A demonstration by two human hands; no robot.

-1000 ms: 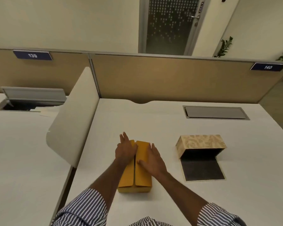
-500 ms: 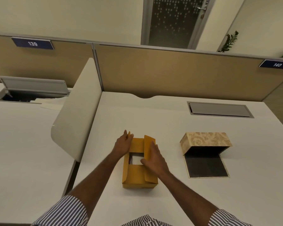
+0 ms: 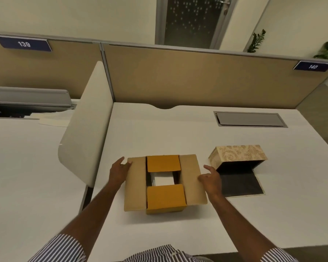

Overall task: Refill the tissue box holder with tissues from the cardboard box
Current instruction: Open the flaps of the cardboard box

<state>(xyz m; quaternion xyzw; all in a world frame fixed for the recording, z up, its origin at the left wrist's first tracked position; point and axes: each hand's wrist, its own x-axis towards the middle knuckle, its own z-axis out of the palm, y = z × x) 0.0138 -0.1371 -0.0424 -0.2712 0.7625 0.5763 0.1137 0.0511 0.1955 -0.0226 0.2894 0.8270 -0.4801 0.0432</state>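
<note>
A small cardboard box (image 3: 165, 198) stands on the white desk (image 3: 178, 133) in front of me. Its two long outer flaps lie folded out flat to the left and right. The two short inner flaps still cover the ends, and white tissues (image 3: 163, 179) show in the gap between them. My left hand (image 3: 119, 172) presses on the outer edge of the left flap. My right hand (image 3: 210, 179) rests on the edge of the right flap, fingers spread. The patterned beige tissue box holder (image 3: 239, 155) sits to the right, tipped back with its dark hinged base (image 3: 240, 184) lying flat.
A white curved divider (image 3: 87, 127) stands to the left of the box. A grey cable hatch (image 3: 249, 119) is set into the desk at the back right. A tan partition (image 3: 197, 78) closes the far edge. Another desk lies to the left.
The outer flaps, shut a second ago, have been spread fully apart. My hands moved outward with them, and the tissues inside came into sight. The camera moved closer.
</note>
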